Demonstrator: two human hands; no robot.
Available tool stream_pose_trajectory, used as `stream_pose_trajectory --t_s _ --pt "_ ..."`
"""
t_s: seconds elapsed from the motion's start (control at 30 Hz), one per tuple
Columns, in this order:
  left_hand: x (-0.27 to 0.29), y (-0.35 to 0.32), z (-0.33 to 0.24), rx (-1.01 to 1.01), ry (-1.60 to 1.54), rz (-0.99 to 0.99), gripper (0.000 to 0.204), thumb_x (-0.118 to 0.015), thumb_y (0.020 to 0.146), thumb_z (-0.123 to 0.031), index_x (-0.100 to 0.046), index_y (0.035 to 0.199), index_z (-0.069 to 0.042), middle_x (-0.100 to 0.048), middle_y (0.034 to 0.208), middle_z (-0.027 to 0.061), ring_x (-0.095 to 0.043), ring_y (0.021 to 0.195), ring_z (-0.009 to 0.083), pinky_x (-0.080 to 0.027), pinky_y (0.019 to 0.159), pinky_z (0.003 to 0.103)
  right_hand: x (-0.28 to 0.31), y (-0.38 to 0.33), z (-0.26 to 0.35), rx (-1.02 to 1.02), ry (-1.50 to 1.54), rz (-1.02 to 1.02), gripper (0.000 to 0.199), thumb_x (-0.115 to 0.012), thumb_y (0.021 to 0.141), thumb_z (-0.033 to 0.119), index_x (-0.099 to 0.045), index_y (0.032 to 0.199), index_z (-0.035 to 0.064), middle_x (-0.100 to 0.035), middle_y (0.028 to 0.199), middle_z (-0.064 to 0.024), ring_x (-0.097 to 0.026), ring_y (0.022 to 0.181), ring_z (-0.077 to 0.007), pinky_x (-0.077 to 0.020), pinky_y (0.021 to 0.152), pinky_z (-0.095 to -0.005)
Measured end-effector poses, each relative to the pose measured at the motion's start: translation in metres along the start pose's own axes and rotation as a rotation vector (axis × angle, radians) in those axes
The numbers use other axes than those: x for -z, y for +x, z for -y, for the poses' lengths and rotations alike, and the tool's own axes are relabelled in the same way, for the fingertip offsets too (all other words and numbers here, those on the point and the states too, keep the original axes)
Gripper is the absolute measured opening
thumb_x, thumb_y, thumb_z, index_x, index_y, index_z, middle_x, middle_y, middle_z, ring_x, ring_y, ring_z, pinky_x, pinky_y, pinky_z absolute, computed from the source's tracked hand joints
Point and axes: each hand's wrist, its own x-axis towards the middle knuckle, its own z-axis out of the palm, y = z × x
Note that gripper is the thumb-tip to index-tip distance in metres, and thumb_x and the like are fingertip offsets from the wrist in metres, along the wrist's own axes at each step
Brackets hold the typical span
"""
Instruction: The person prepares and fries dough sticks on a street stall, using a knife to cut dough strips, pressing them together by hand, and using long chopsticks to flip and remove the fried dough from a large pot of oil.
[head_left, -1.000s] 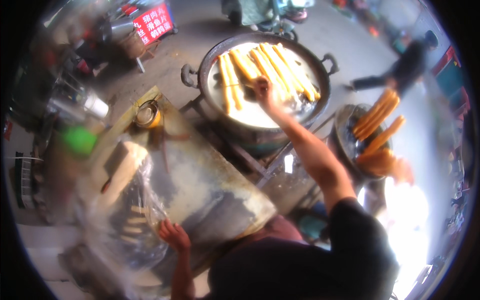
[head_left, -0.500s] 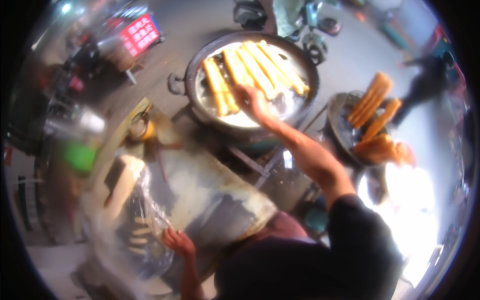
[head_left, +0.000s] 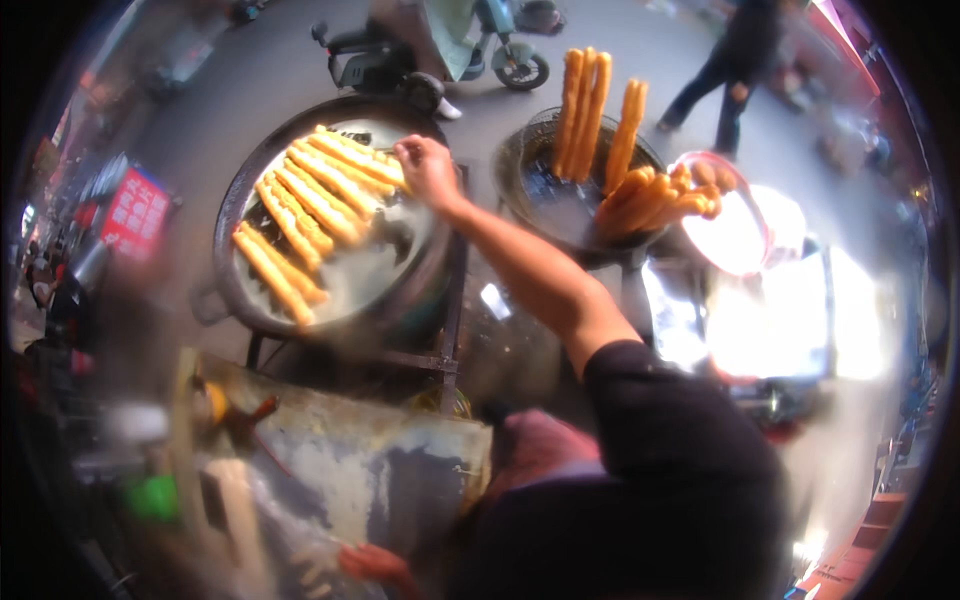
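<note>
My right hand (head_left: 428, 172) is closed above the right rim of a big round frying pan (head_left: 228, 262). Whatever its fingers hold, if anything, does not show. In the pan several long golden fried dough sticks (head_left: 318, 200) lie side by side in oil, the nearest one's end close to those fingers. Low in the picture my left hand (head_left: 372, 563) is smeared by motion, beside clear plastic film (head_left: 275, 515) and small pale dough strips (head_left: 316, 574) on the worktable (head_left: 345, 480). Its fingers are too blurred to read.
Right of the pan, a wire rack over a dark bowl (head_left: 525, 185) holds browned dough sticks (head_left: 582, 115), some upright. Beyond is a pink-rimmed basin (head_left: 765, 225). A scooter (head_left: 480, 50) and a walking person (head_left: 725, 75) are on the road. An orange container (head_left: 213, 402) sits on the table.
The view has swung right, so the pan appears further left. Relative to the pan, my right hand has moved from over the dough sticks to the right rim. My left hand appears lower in the picture.
</note>
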Motion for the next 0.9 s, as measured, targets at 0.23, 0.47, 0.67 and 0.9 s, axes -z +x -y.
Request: stream_pose_trajectory --t_s 0.23,0.47,0.67,0.9 --pt "0.008 -0.009 -0.002 0.025 0.074 -0.014 0.043 -0.050 0.106 -0.032 -0.057 0.135 -0.001 -0.058 0.134 0.0199 -0.055 0.123 0.0405 -0.042 0.105 0.053 0.024 -0.049 0.054 0.088 0.130 0.032 0.007 -0.072 0.094 0.007 -0.069 0.100 0.0038 -0.067 0.093 -0.0106 -0.063 0.074 -0.0179 -0.0523 0.067 -0.0307" --pt "0.013 -0.002 -0.004 0.089 -0.007 0.102 0.044 -0.055 0.104 -0.028 -0.055 0.139 0.000 -0.058 0.132 0.0240 -0.053 0.125 0.0429 -0.039 0.109 0.057 0.108 -0.152 0.091 -0.274 0.317 0.442 0.037 -0.071 0.097 0.027 -0.061 0.122 0.0020 -0.064 0.107 -0.0086 -0.064 0.095 -0.0183 -0.0504 0.080 -0.0335" --pt "0.030 0.006 -0.006 0.180 -0.226 0.165 0.058 -0.067 0.095 -0.022 -0.047 0.145 -0.001 -0.053 0.140 0.0231 -0.049 0.130 0.0431 -0.038 0.111 0.053 0.142 -0.210 0.086 -0.170 0.114 0.568 0.044 -0.064 0.089 -0.001 -0.066 0.131 0.0128 -0.056 0.134 -0.0164 -0.064 0.104 -0.0273 -0.0535 0.078 -0.0311" --pt "0.072 0.015 -0.029 0.205 -0.301 0.054 0.058 -0.067 0.097 -0.022 -0.045 0.145 0.002 -0.040 0.150 0.0266 -0.039 0.137 0.0467 -0.033 0.114 0.057 0.114 -0.217 0.097 0.387 -0.129 0.571 0.037 -0.060 0.095 -0.006 -0.067 0.129 0.0072 -0.056 0.139 -0.0156 -0.057 0.126 -0.0279 -0.0471 0.102 -0.0317"
